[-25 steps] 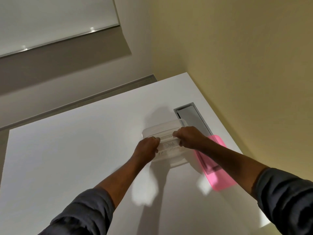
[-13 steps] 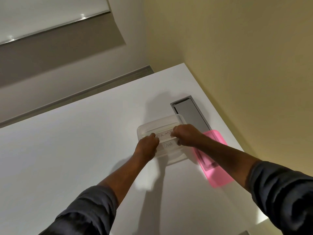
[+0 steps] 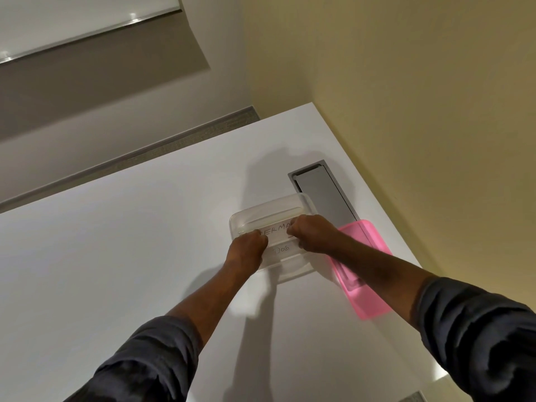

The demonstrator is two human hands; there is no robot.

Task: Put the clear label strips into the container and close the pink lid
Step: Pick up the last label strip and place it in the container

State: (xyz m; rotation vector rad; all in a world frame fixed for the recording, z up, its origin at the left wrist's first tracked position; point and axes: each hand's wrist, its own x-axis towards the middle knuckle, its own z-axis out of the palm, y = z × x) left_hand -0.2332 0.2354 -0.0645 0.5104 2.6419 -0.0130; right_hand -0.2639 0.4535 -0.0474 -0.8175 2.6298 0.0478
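Pink lid (image 3: 365, 274) at three o'clock of the clear container (image 3: 269, 219); white table (image 3: 116, 242), grey hatch (image 3: 322, 190), yellowish wall (image 3: 420, 97).

White table (image 3: 116, 256) — clear container (image 3: 269, 217), pink lid (image 3: 368, 300) on it.

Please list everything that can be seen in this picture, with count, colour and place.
container: one, clear, on the table, far right part
label strips: two seen, clear with handwriting, over the container, between the hands
lid: one, pink, flat on the table, right of the container
table: one, white
hatch: one, grey, set in the table behind the container
wall: yellowish, right
left hand: on the strips' left end
right hand: on the strips' right end
sleeves: two, dark grey
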